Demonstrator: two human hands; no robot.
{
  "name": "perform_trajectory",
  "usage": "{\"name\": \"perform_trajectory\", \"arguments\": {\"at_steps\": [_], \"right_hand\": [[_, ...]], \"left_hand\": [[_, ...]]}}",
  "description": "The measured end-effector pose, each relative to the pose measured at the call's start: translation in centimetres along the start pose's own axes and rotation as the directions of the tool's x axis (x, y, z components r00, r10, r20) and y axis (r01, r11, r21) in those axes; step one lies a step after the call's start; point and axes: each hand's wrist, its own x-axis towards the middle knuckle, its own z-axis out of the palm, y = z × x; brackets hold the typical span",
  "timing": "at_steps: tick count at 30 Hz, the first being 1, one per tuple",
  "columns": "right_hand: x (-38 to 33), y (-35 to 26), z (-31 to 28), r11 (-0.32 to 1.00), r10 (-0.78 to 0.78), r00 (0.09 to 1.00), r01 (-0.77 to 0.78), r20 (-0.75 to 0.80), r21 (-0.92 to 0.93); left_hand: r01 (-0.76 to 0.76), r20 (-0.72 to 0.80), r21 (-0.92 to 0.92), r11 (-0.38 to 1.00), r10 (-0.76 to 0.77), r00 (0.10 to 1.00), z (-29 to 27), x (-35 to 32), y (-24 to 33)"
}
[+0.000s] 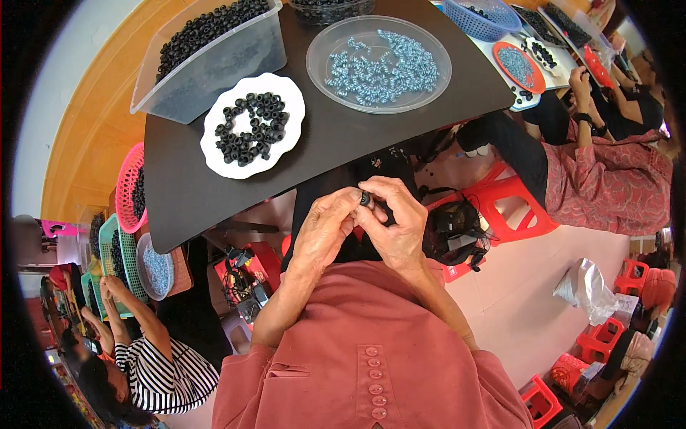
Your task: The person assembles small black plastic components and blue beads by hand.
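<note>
Just off the near edge of the dark table, both my hands meet around one small black ring-shaped part (366, 199). My left hand (327, 223) has its thumb and fingertips pinched at the part's left side. From the other side, my right hand (394, 222) grips it between thumb and forefinger, its other fingers curled. Whether a second small piece sits inside is too small to tell. Beyond my hands stand a white scalloped plate (214, 146) with many similar black parts and a round clear tray (325, 84) with many small blue-grey metal springs.
The dark table (314, 146) ends just beyond my hands. A clear bin (236, 79) of black parts stands at its far left. Co-workers sit at left and right. A red stool (514, 214) and a black bag (457, 229) are beside me on the floor.
</note>
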Motion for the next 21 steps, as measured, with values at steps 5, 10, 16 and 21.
{"name": "perform_trajectory", "arguments": {"at_steps": [5, 10, 16, 21], "right_hand": [[0.2, -0.3, -0.1, 0.999, -0.031, 1.000, 0.031, 0.001, 0.024], [0.7, 0.2, -0.3, 0.987, -0.160, 0.987, 0.159, -0.006, -0.024], [1.1, 0.3, -0.7, 0.986, -0.166, 0.986, 0.166, -0.032, -0.007], [0.2, 1.2, -0.3, 0.965, 0.126, 0.992, -0.118, -0.022, 0.234]], "left_hand": [[0.007, -0.038, 0.007, 1.000, -0.007, 0.999, 0.7, -0.4, 0.2], [0.000, -0.078, -0.008, 1.000, -0.001, 0.997, 1.2, -0.3, 0.1], [-0.022, -0.081, 0.098, 0.995, 0.030, 0.996, 1.5, 0.7, 0.6], [-0.064, -0.011, 0.332, 0.941, 0.071, 0.997, 2.5, 2.3, 4.2]]}}
